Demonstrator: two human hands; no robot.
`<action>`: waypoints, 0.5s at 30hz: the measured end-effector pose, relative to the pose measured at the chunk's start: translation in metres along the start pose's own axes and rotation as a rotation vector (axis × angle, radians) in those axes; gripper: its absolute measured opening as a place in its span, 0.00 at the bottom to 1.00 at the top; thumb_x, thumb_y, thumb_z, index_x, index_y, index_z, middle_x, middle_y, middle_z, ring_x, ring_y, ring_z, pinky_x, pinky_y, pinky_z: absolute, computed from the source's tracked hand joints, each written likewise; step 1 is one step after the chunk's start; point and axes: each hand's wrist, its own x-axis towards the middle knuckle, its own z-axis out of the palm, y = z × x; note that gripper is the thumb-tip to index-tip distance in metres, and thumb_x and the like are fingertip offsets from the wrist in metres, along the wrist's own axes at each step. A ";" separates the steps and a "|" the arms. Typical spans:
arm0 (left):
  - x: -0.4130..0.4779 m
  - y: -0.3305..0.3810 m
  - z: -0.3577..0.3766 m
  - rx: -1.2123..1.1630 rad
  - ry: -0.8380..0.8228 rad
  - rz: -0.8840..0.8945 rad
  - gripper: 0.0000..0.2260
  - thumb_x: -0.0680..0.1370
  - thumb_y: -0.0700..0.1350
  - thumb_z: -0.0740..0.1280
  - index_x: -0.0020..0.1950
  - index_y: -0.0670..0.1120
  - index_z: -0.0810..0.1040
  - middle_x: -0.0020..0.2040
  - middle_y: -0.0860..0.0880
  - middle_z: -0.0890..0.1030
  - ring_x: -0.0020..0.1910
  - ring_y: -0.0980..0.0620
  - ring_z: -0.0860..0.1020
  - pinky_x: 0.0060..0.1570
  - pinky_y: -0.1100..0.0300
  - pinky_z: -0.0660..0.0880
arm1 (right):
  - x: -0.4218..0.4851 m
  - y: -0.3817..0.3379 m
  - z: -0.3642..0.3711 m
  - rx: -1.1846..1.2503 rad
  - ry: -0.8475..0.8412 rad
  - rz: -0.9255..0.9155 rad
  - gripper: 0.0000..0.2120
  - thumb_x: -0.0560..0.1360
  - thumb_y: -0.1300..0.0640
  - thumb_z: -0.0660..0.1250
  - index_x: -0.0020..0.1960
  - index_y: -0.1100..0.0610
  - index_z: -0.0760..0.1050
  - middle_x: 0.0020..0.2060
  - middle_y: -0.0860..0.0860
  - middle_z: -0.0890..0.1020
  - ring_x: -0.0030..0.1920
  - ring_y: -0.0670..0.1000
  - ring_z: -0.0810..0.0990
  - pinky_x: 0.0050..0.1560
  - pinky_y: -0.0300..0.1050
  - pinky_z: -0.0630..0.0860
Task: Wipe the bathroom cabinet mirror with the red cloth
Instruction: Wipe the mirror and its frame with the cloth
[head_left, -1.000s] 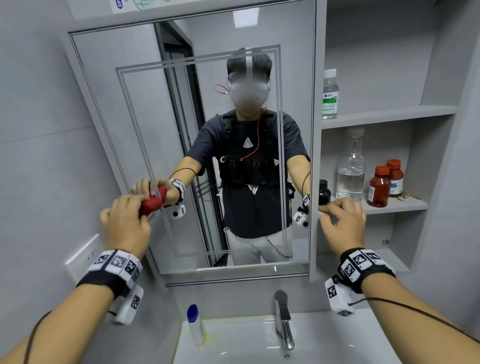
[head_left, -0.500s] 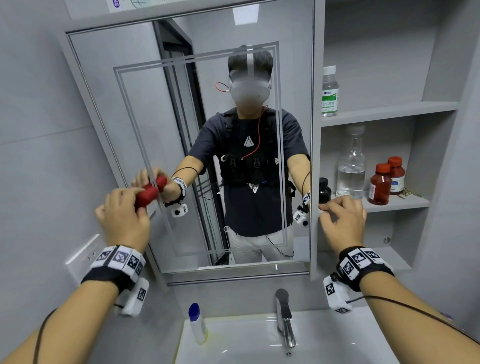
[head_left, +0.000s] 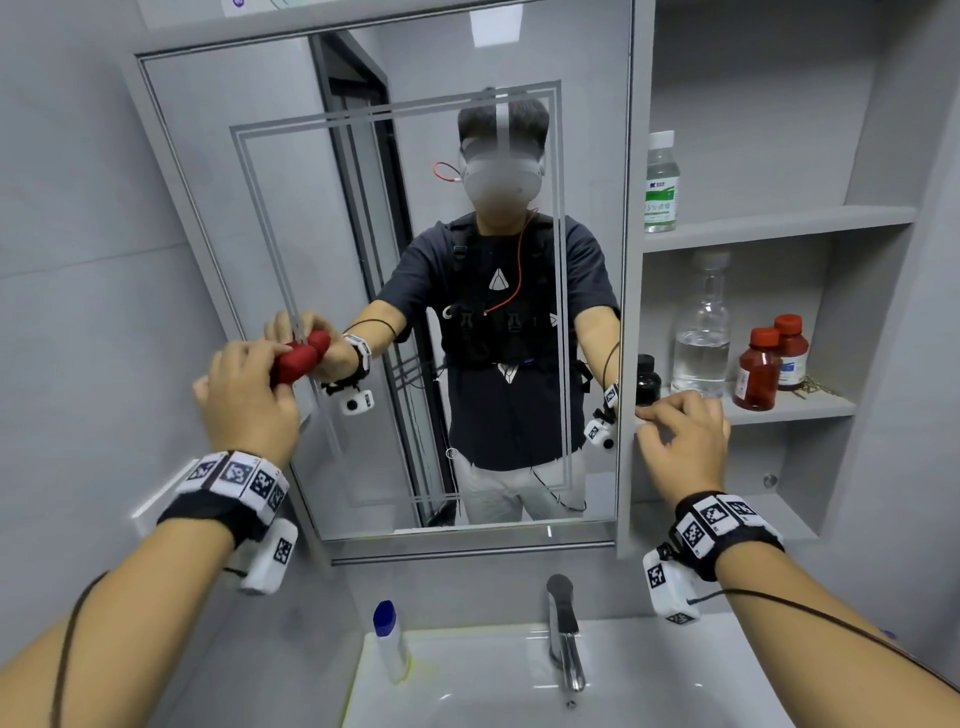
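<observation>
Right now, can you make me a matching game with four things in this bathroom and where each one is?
Things:
1. red cloth
2. right hand
3. blue-capped bottle
4. red-capped bottles

Places:
A. on the sink's left edge
B. on the cabinet's middle shelf
C. in the left hand, against the mirror
D. on the mirror door's right edge

Pairs: 1-C, 2-D, 3-A, 4-B

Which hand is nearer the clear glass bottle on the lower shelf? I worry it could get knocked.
Right. The right hand grips the mirror door's edge, just below-left of the clear glass bottle. The left hand is across the mirror, holding the red cloth.
</observation>
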 end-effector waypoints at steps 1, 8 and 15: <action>-0.006 0.002 0.001 0.017 -0.022 0.005 0.17 0.70 0.33 0.71 0.56 0.47 0.80 0.54 0.43 0.78 0.56 0.39 0.74 0.57 0.41 0.67 | 0.000 0.000 -0.001 -0.001 -0.005 -0.002 0.07 0.75 0.61 0.72 0.48 0.51 0.86 0.44 0.43 0.74 0.53 0.45 0.63 0.58 0.45 0.60; -0.032 -0.009 0.009 0.034 -0.080 0.043 0.15 0.71 0.33 0.72 0.53 0.49 0.81 0.52 0.46 0.79 0.53 0.41 0.75 0.57 0.44 0.65 | 0.000 -0.002 -0.005 0.006 -0.033 0.004 0.08 0.75 0.61 0.72 0.50 0.51 0.87 0.45 0.44 0.75 0.54 0.45 0.63 0.58 0.45 0.59; -0.030 0.009 0.011 0.025 -0.066 0.043 0.17 0.69 0.31 0.72 0.54 0.46 0.80 0.53 0.44 0.79 0.55 0.39 0.74 0.55 0.42 0.67 | 0.000 -0.001 -0.006 0.002 -0.042 -0.006 0.08 0.76 0.60 0.72 0.50 0.51 0.87 0.45 0.44 0.75 0.54 0.45 0.64 0.58 0.46 0.60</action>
